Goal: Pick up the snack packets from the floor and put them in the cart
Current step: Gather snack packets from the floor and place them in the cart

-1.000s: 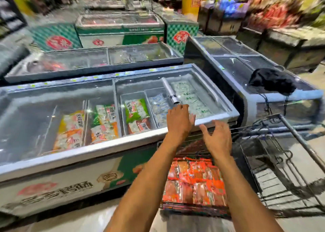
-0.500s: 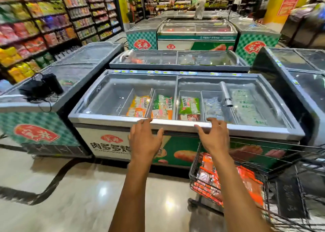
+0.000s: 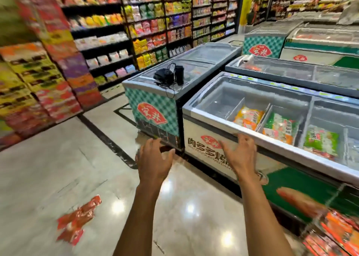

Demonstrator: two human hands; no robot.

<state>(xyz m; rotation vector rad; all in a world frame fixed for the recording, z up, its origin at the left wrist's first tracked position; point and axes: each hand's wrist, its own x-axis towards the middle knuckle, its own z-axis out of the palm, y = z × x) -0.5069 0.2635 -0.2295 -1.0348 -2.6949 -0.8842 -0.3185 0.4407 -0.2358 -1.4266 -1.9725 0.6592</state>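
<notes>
Glossy beige floor [image 3: 48, 168] tiles stretch toward stocked shelves [image 3: 155, 22]. Red snack packets [image 3: 76, 219] lie on it at my lower left. My left hand [image 3: 153, 164] and right hand [image 3: 240, 156] hover with fingers spread, holding nothing, before a chest freezer [image 3: 204, 137]. More packets fill the cart [image 3: 334, 234] at my right.

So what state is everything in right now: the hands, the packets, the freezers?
left hand: open, empty, held over the floor
right hand: open, empty, in front of the nearest freezer
snack packets on the floor: lying loose, not picked up
packets in the cart: already loaded
nearest freezer: part-stocked, leftmost compartment bare
checkered freezer: lid shut, black items on top
</notes>
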